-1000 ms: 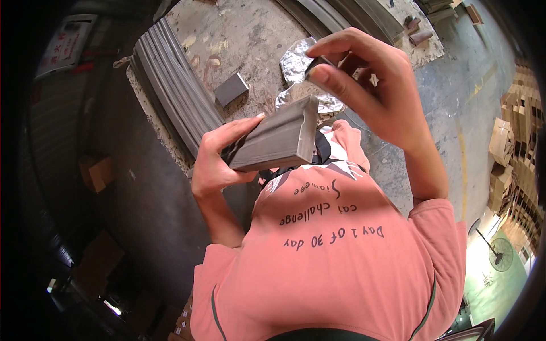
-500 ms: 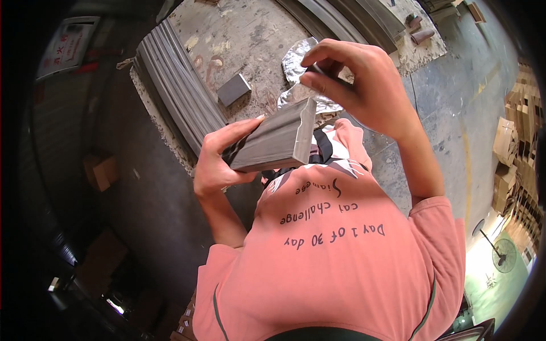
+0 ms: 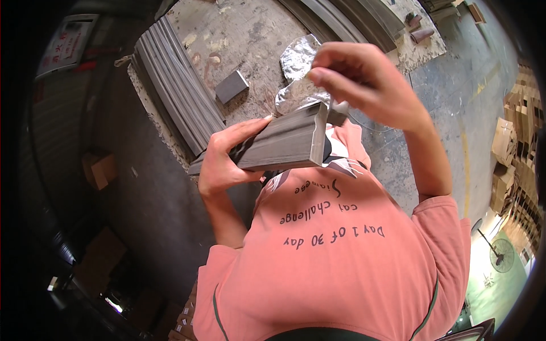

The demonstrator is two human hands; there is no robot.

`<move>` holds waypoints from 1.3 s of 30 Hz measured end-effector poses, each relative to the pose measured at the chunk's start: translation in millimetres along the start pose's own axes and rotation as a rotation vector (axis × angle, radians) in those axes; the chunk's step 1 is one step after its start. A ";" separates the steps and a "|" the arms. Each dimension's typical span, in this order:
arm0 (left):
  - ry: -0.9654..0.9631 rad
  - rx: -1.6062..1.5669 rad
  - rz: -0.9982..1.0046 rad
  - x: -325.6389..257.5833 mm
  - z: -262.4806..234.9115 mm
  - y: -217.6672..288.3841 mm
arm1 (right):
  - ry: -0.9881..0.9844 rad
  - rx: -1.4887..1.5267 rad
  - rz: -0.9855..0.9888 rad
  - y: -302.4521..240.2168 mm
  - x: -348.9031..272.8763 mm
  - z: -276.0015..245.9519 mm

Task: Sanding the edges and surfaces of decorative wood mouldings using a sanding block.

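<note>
My left hand (image 3: 223,156) is wrapped round a grey wood-grain moulding strip (image 3: 284,139), holding it tilted in front of my shirt, its cut end toward the right. Over that end hangs my right hand (image 3: 364,82), thumb and fingers curled together in a pinch. The fingertips are smeared, so whatever they hold cannot be made out. Crumpled silver foil (image 3: 298,57) lies on the worktable (image 3: 239,40) just behind both hands. A short grey block (image 3: 232,87) rests to the left of the foil. Beside the strip's end shows a small greyish piece (image 3: 338,112), partly hidden.
Long grey mouldings (image 3: 176,74) are stacked along the table's left side, and more mouldings (image 3: 347,20) lie at the back. Small brown cylinders (image 3: 421,35) sit at the far right corner. Cardboard pieces (image 3: 503,139) are piled at the right; a fan (image 3: 500,256) stands below.
The moulding strip and my left hand have shifted slightly to the right. My right hand has moved a little right, its fingers still curled. The small greyish piece now shows beside the strip's end.
</note>
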State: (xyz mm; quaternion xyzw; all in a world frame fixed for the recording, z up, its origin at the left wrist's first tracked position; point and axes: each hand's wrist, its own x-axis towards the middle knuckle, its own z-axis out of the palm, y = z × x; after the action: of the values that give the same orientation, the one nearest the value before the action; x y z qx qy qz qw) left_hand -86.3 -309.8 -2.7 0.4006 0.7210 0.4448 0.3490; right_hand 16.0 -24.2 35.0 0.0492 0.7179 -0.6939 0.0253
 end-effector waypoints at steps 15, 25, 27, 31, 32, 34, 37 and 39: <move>0.107 -0.021 -0.179 18.2 -11.5 -5.1 | 0.835 -0.281 0.051 278.3 -56.9 -41.3; 0.145 -0.106 -0.192 21.9 -5.8 -10.7 | 0.913 -0.336 0.429 327.5 -81.0 -61.7; 0.157 -0.085 -0.200 19.8 -6.0 -11.1 | 0.905 -0.468 0.317 304.6 -69.4 -44.4; 0.170 -0.063 -0.231 23.8 -2.8 -6.5 | 0.740 -0.986 0.167 270.2 -48.3 -49.1; 0.163 -0.056 -0.242 24.5 -1.6 -2.9 | 0.615 -1.115 0.151 265.6 -46.8 -52.9; 0.158 -0.049 -0.252 25.7 1.4 0.5 | 0.542 -1.172 0.115 272.9 -42.7 -61.9; 0.176 0.016 -0.230 25.4 4.2 4.2 | 0.434 -1.185 0.031 253.1 -40.3 -63.5; 0.166 -0.031 -0.209 24.0 5.6 -3.0 | 0.557 -0.695 -0.049 217.6 -43.6 -55.8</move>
State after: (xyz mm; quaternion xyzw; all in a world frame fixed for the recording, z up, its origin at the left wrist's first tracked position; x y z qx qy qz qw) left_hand -92.7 -287.3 -11.0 0.2799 0.7780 0.4490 0.3388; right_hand 84.1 37.0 -174.7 0.2058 0.8889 -0.3721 -0.1703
